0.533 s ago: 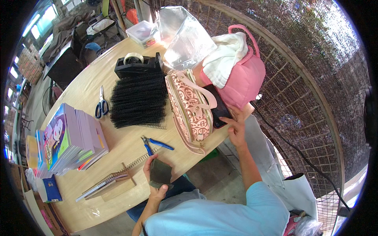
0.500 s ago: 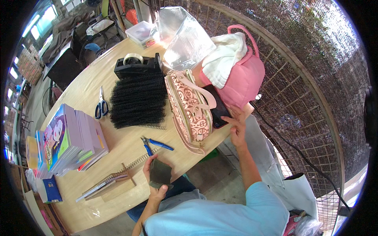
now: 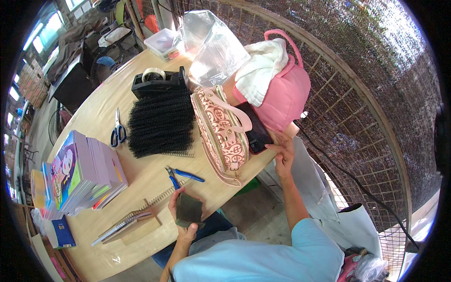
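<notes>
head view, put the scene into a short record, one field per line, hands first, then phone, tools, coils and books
left hand: holds a dark grey-green object, kind unclear
right hand: fingertips at the near end of a dark phone
phone position: between a patterned pink bag and a plain pink bag
tools: blue-handled cutters just beyond the left hand; scissors left of the coils
black coils: piled in front of a tape dispenser
books: stacked at the table's left

Dark object (image 3: 189, 209): angular, in left fingers (image 3: 172, 201) | black phone (image 3: 256, 140): flat on table (image 3: 141, 183)
</notes>
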The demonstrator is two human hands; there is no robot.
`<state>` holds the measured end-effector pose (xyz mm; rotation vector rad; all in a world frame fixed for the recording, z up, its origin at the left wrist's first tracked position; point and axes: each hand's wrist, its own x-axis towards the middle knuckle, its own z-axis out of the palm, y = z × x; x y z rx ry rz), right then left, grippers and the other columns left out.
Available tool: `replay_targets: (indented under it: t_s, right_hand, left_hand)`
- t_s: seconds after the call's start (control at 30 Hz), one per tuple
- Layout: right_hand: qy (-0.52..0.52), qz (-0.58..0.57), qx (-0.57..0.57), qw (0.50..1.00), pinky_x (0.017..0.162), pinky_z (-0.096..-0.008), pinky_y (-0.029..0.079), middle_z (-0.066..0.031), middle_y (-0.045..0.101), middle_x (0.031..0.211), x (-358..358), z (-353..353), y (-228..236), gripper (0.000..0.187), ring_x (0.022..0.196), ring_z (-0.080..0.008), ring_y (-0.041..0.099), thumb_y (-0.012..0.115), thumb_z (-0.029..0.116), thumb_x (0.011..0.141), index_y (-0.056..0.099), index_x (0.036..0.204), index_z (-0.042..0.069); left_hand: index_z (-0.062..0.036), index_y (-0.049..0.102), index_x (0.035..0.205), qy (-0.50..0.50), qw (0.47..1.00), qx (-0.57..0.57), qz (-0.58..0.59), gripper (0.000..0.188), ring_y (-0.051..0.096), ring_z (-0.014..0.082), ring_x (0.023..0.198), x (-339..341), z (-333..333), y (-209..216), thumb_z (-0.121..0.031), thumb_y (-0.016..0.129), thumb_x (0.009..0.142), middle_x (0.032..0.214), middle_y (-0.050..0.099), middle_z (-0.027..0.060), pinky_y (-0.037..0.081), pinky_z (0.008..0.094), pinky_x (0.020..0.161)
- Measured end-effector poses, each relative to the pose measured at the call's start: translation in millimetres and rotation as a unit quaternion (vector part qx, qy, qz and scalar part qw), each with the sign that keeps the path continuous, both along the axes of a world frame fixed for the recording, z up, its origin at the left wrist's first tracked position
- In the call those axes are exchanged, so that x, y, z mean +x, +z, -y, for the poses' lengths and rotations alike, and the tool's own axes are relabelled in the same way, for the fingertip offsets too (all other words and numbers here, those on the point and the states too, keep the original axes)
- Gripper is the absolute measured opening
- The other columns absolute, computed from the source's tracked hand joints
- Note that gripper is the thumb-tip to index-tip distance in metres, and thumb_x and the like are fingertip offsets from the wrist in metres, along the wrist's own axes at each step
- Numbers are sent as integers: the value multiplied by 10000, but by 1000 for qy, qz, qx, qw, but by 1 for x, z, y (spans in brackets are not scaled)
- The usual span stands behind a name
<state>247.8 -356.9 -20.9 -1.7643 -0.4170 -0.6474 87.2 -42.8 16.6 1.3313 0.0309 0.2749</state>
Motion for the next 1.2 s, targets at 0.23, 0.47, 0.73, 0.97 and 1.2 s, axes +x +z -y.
replay_targets:
  t_s: [0.23,0.47,0.73,0.97,1.2]
  right_hand:
    - [9,14,12,1000,1089,-470,328,-182,426,1316,2,-3,-3,635,1298,-338,409,487,588,907,730,964,4]
    - [-21,0,-66,998,1031,-461,383,-185,459,1301,-3,0,-4,384,1275,-355,428,672,357,856,708,1077,45]
    - [-181,-83,-220,955,1053,-503,303,-232,440,1281,-20,-43,22,966,1202,-414,404,810,190,597,333,1426,53]
    - [-211,-91,-231,945,1044,-498,300,-235,444,1257,-9,-51,24,963,1171,-412,413,794,150,597,313,1424,37]
    - [-143,-17,-164,976,1076,-471,308,-219,422,1341,-17,-34,17,700,1278,-393,381,773,158,690,489,1323,69]
  left_hand:
    - [-58,169,1452,1,1000,-2,-23,1178,526,278,1116,-2,-1,1,-639,782,631,1422,308,183,478,409,912]
    - [-60,177,1451,-1,1000,6,1,1176,529,276,1100,2,0,-1,-649,777,629,1421,316,185,475,411,909]
    - [-81,183,1461,3,1000,-7,17,1131,537,284,1089,-3,-1,3,-601,780,654,1415,326,179,485,412,895]
    - [-79,183,1461,-3,999,6,38,1118,536,284,1091,-11,-1,3,-591,777,663,1417,319,172,489,408,894]
    - [-65,184,1455,1,999,16,50,1103,535,275,1089,-9,-2,0,-583,767,675,1415,323,169,484,402,899]
